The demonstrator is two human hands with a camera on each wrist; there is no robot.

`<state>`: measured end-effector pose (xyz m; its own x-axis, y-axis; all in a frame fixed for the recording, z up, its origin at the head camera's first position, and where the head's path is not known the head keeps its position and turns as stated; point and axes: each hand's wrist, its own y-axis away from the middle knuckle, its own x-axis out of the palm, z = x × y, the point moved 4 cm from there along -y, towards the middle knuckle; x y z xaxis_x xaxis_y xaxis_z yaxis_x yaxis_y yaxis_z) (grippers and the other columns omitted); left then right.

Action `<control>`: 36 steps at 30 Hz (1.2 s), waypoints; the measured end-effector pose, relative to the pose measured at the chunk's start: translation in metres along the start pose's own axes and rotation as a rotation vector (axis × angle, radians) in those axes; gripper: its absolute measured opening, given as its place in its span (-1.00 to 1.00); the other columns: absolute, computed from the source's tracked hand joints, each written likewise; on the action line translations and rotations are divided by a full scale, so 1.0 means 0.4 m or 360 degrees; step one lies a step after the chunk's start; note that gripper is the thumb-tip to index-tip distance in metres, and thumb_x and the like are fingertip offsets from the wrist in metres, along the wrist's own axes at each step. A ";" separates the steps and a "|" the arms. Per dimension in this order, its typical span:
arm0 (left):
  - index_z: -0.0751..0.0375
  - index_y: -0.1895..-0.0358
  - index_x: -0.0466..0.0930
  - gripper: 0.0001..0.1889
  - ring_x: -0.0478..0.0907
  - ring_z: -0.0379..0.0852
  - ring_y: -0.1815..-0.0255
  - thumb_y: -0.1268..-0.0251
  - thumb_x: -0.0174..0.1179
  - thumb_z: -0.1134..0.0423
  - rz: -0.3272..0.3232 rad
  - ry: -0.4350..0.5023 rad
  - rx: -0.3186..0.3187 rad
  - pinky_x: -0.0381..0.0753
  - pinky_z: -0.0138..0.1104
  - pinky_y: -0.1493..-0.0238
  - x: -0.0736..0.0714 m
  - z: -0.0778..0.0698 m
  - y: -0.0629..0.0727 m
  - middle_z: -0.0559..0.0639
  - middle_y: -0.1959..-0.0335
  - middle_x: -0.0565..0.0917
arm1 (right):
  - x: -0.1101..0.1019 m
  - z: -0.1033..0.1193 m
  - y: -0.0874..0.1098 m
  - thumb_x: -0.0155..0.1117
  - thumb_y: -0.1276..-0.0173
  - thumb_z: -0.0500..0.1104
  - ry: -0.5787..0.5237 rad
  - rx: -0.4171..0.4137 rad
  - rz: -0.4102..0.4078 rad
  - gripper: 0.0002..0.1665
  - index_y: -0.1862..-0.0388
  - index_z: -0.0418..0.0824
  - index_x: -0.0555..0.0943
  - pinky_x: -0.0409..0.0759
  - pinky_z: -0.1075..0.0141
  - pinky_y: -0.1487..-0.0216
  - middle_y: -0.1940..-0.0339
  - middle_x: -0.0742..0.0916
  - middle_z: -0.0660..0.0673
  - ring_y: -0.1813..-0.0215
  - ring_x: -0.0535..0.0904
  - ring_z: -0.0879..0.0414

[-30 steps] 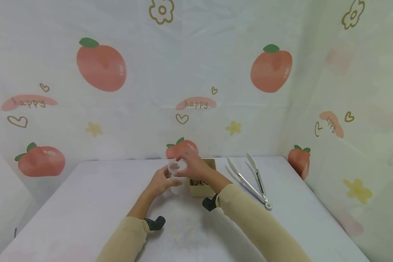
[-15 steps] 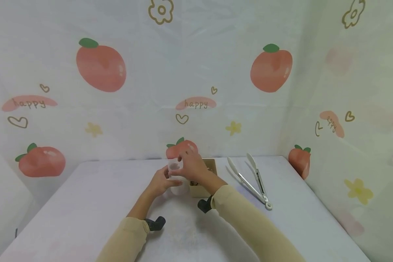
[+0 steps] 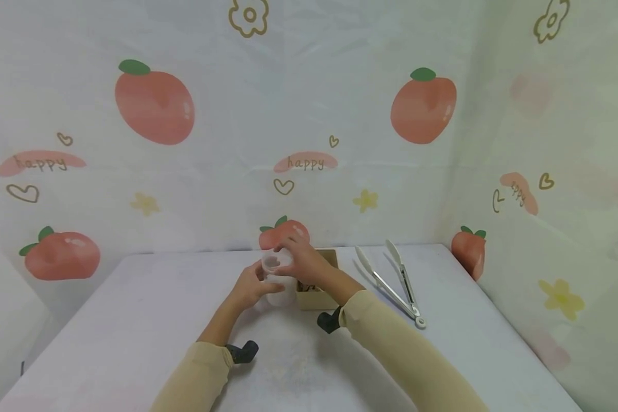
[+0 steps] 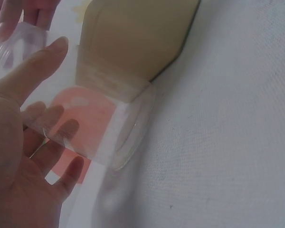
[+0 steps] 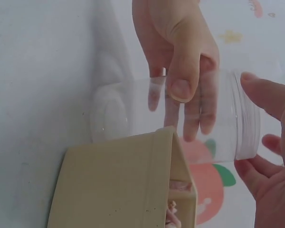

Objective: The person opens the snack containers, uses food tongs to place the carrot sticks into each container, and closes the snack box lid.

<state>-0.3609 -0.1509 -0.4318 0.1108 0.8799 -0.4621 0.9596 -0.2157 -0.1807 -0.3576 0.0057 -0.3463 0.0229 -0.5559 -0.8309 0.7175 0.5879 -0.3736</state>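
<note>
A clear plastic jar [image 5: 142, 102] stands upright on the table, left of a beige box [image 3: 316, 301]. My left hand [image 3: 248, 288] grips the jar's body, with the thumb on the near side and the fingers around the far side, seen through the plastic in the left wrist view. At the top, my right hand [image 3: 306, 264] holds the clear screw lid [image 5: 248, 118] by its rim between thumb and fingers. The lid sits on the jar's mouth. Nothing can be made out inside the jar.
Small brownish pieces [image 5: 172, 216] lie inside the box, whose type I cannot tell. Metal tongs with pale tips [image 3: 391, 294] lie spread apart to the right of the box. A white cloth with fruit prints hangs behind the table [image 3: 149, 320].
My right hand and wrist turned one way on the lid, then turned back to about the earlier pose. The left hand keeps its hold on the jar. The head view shifted slightly.
</note>
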 end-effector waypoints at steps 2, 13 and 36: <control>0.19 -0.29 0.44 -0.31 0.43 0.20 -0.27 -0.05 0.47 0.19 -0.0001 0.0014 0.0000 0.42 0.09 -0.19 -0.001 -0.001 0.001 0.14 -0.24 0.53 | 0.000 0.001 0.002 0.47 -0.22 -0.16 -0.0026 -0.0039 0.0028 -0.55 -0.06 -0.19 0.55 0.45 0.20 -0.22 -0.20 0.51 -0.11 -0.29 0.35 0.02; 0.19 -0.33 0.40 -0.28 0.41 0.22 -0.29 -0.06 0.46 0.15 0.0011 0.0000 -0.0016 0.40 0.11 -0.21 0.004 0.005 0.000 0.18 -0.30 0.47 | 0.007 -0.002 -0.001 0.42 -0.25 -0.03 0.0063 -0.0028 0.0052 -0.57 -0.03 -0.19 0.59 0.27 0.02 -0.37 -0.22 0.54 -0.11 -0.39 0.28 -0.01; 0.16 -0.35 0.38 -0.25 0.38 0.20 -0.31 -0.06 0.46 0.10 0.0003 -0.0016 -0.0048 0.38 0.10 -0.22 -0.001 0.005 0.002 0.14 -0.33 0.45 | 0.018 0.004 -0.005 0.49 -0.16 0.08 0.0060 0.0198 -0.0041 -0.43 -0.01 -0.22 0.55 0.46 0.18 -0.19 -0.07 0.50 -0.08 -0.28 0.34 0.01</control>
<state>-0.3606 -0.1522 -0.4337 0.1103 0.8750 -0.4714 0.9668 -0.2044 -0.1533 -0.3579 -0.0004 -0.3508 -0.0212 -0.5459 -0.8376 0.7985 0.4949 -0.3428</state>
